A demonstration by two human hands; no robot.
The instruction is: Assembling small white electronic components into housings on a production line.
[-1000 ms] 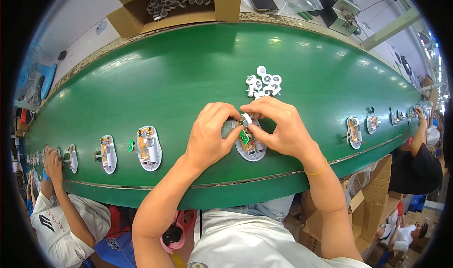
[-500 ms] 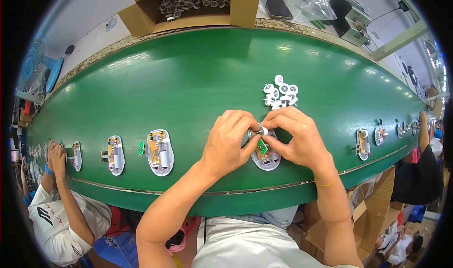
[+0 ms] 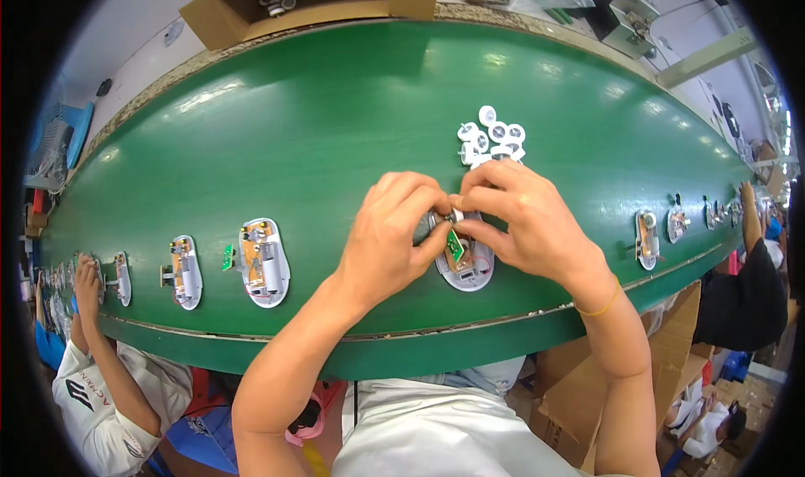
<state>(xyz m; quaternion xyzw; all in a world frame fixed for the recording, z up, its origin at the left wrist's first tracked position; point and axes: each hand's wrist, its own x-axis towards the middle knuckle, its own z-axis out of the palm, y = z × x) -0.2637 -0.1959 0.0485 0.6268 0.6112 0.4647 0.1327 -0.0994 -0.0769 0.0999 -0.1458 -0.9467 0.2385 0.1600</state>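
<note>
My left hand [image 3: 387, 229] and my right hand [image 3: 528, 218] meet over the upper end of an oval, pale grey plastic housing [image 3: 471, 281] lying on the green belt. Between my fingertips a small white wheel [image 3: 457, 213] shows in part, and my right thumb and fingers are closed on it. My left fingers are pinched together beside it; what they grip is hidden. Below the fingertips a small green circuit board [image 3: 454, 245] stands tilted over the open housing. Just beyond my right hand lies a pile of white wheels [image 3: 496, 133].
Several open housings [image 3: 265, 263] lie on the green belt [image 3: 335, 108] to the left, more [image 3: 646, 240] to the right. A cardboard box [image 3: 335, 5] of wheels stands beyond the far edge. A co-worker's hand [image 3: 87, 284] works at far left, another person's arm [image 3: 750, 217] at far right.
The whole view has shifted, so belt and housings sit slightly higher and further left. My hands stay together at the housing's upper end, fingers slightly changed around the wheel.
</note>
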